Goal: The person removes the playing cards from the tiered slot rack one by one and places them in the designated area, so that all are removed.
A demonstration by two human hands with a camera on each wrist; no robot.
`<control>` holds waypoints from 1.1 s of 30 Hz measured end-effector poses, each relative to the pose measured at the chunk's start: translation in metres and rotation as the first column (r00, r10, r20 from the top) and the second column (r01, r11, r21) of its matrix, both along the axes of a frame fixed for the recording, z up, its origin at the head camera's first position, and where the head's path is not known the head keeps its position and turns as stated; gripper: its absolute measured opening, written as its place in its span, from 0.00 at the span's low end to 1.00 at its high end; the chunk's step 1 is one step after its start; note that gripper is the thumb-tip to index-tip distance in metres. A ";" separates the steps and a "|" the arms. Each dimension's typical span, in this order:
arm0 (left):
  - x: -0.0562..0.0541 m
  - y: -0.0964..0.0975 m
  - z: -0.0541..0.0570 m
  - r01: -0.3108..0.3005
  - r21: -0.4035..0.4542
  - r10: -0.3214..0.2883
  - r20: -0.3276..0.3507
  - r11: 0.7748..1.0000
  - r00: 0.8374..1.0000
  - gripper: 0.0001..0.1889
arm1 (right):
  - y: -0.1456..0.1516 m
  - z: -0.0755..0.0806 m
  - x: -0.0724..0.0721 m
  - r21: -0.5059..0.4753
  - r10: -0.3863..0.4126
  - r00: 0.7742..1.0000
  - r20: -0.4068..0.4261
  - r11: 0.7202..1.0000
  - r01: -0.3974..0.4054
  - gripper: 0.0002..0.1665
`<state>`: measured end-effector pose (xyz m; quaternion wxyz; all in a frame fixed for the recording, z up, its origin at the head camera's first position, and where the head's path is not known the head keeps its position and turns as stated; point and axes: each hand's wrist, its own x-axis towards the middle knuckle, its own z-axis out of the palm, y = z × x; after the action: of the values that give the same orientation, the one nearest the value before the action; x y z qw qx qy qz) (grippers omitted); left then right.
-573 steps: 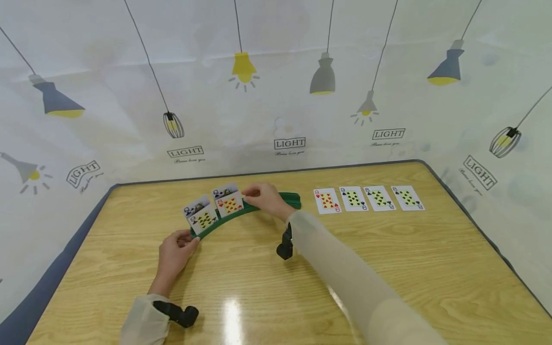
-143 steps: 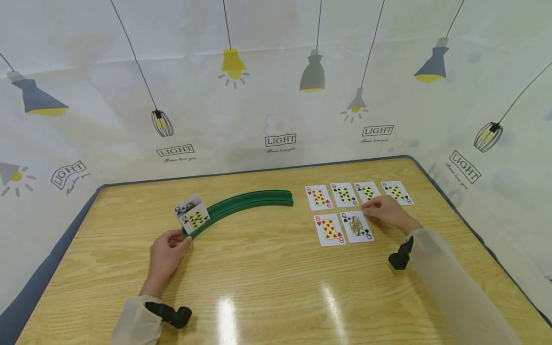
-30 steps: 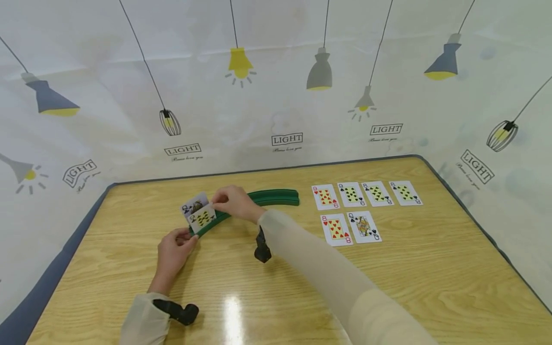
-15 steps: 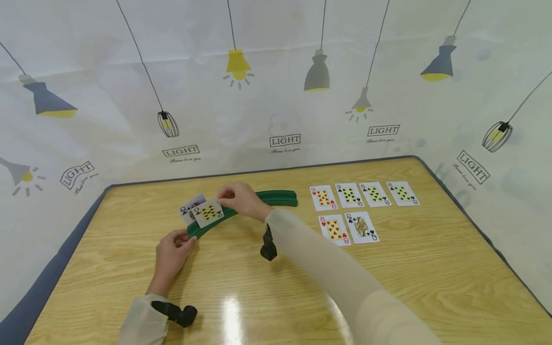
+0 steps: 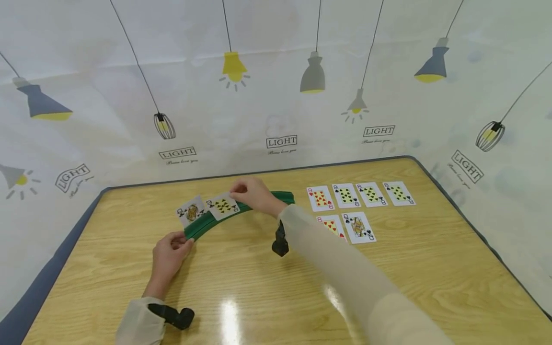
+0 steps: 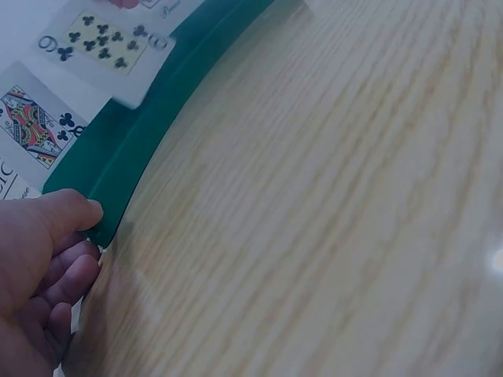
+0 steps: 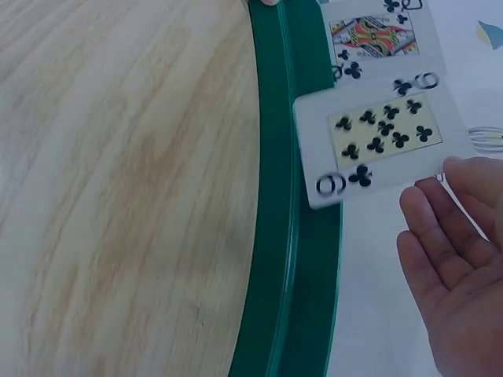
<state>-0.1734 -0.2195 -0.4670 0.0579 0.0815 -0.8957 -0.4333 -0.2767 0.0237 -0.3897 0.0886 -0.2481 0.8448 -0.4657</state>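
My left hand [image 5: 167,256] pinches the near left end of a curved green card holder [image 5: 201,227], thumb on its front. With thumb and fingers, my right hand [image 5: 258,194] holds the nine of clubs [image 7: 385,141] by its upper right edge. That card is tilted and overlaps the holder's middle in the head view. A queen of clubs [image 5: 190,211] stands in the holder's left part, its face now largely uncovered. The right wrist view shows the holder's grooves bare below the nine.
On the right of the wooden table [image 5: 241,282], several cards lie face up in two rows. Nine of hearts [image 5: 320,198] begins the back row; eight of hearts [image 5: 331,225] and queen of spades [image 5: 359,227] form the front row. A lamp-printed cloth [image 5: 215,110] surrounds the table.
My right hand has lifted the nine of clubs from before the queen of clubs and carried it right. Earlier, the eight of hearts and queen of spades left the holder for the table.
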 end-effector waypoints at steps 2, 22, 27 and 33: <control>0.000 0.000 0.000 -0.001 0.001 0.001 -0.001 1.000 1.000 0.17 | 0.007 0.002 -0.002 -0.003 -0.015 1.000 0.002 1.000 0.015 0.09; 0.002 0.001 0.002 -0.003 0.001 0.003 0.026 1.000 1.000 0.18 | 0.103 0.014 -0.007 -0.029 -0.166 0.983 -0.080 0.986 0.164 0.09; 0.002 0.001 0.002 0.007 0.004 -0.007 0.027 1.000 1.000 0.18 | 0.132 0.012 -0.006 -0.036 -0.215 0.973 -0.083 0.976 0.213 0.10; 0.001 0.001 0.002 0.007 0.008 -0.007 0.014 1.000 1.000 0.18 | 0.168 0.012 -0.004 -0.017 -0.272 0.956 -0.108 0.962 0.272 0.11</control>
<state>-0.1721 -0.2186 -0.4652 0.0497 0.0815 -0.8946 -0.4365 -0.2808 0.1920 -0.3779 -0.0229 -0.1548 0.8740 -0.4601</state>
